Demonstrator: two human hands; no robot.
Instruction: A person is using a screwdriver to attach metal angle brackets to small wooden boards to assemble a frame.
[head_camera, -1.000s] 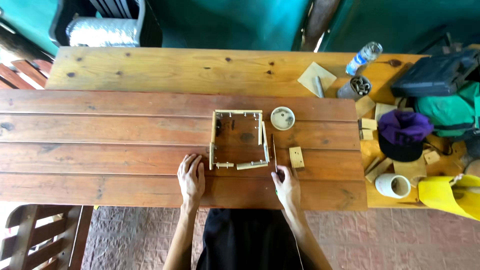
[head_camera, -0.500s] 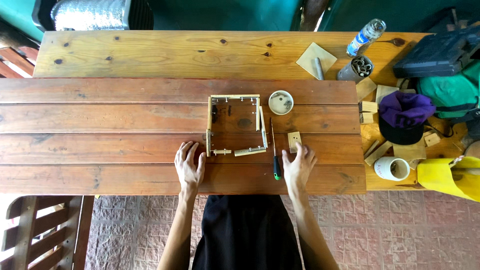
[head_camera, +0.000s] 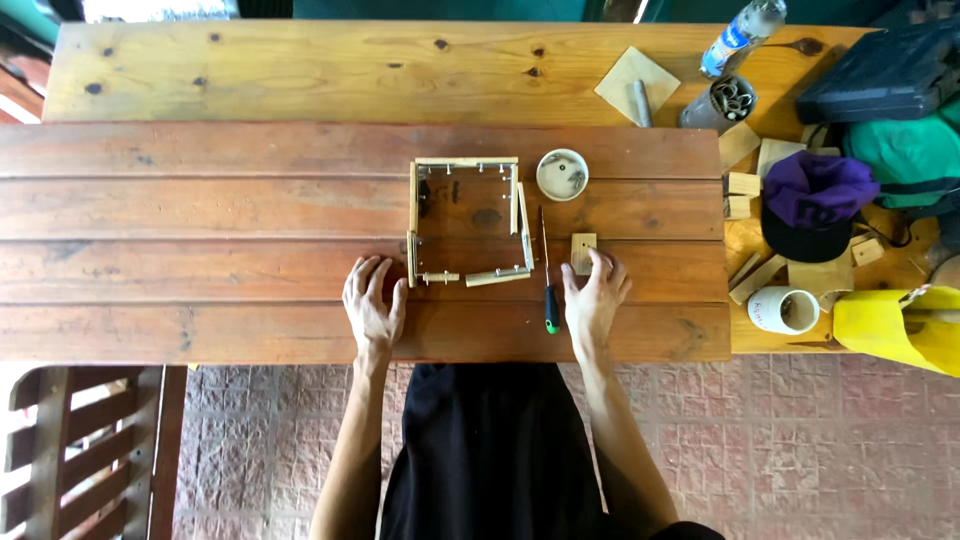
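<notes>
Right end of the wooden bench (head_camera: 200, 80) is pretty cluttered: purple cap (head_camera: 815, 195), white mug (head_camera: 782, 310), yellow plastic container (head_camera: 895, 325), clear plastic bottle (head_camera: 740, 38), dark tool case (head_camera: 885, 75), loose wood offcuts (head_camera: 745, 185). Slatted wooden chair (head_camera: 90, 450) bottom left.

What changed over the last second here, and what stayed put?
The right hand let go of the screwdriver, which now lies on the table, and moved right to touch the small wood block. The left hand stayed flat near the wooden frame, which did not move, nor did the round tin.
</notes>
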